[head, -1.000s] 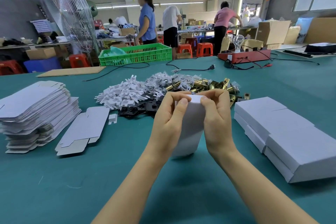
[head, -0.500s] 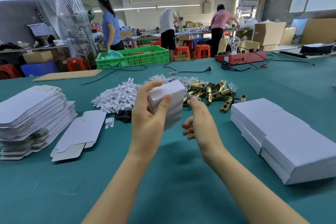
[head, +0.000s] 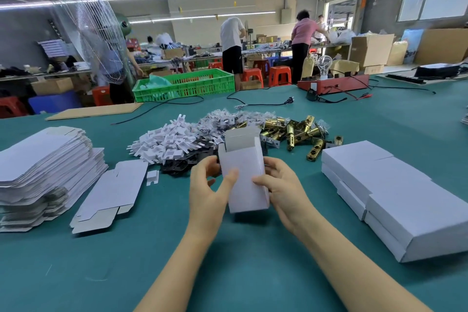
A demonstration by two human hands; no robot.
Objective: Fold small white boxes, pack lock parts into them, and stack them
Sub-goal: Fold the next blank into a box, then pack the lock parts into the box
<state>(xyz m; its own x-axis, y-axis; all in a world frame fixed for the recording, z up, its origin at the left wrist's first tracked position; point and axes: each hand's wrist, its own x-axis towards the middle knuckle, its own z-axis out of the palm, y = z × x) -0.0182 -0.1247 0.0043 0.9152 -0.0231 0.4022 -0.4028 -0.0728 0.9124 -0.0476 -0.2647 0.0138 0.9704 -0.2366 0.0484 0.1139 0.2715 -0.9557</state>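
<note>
I hold a small white box (head: 244, 172) upright over the green table, its top flaps standing open. My left hand (head: 210, 190) grips its left side with the thumb across the front. My right hand (head: 281, 186) grips its right side. Behind the box lie heaps of lock parts: white plastic pieces (head: 167, 140), black plates (head: 187, 162), bagged parts (head: 228, 119) and brass latches (head: 296, 130). Finished white boxes (head: 395, 192) are stacked in two layers at the right. A tall stack of flat box blanks (head: 43, 170) sits at the left, with one loose blank (head: 111, 192) beside it.
A green crate (head: 187, 85), a cardboard sheet (head: 96, 110), black cables (head: 255, 103) and a red tester with a bulb (head: 334, 82) lie at the table's far side. A large wire fan (head: 86, 25) stands at the back left. Several people work at benches behind.
The box went from both hands to my left hand alone, turned over, and is now held again by both hands, lower, with its open flaps up.
</note>
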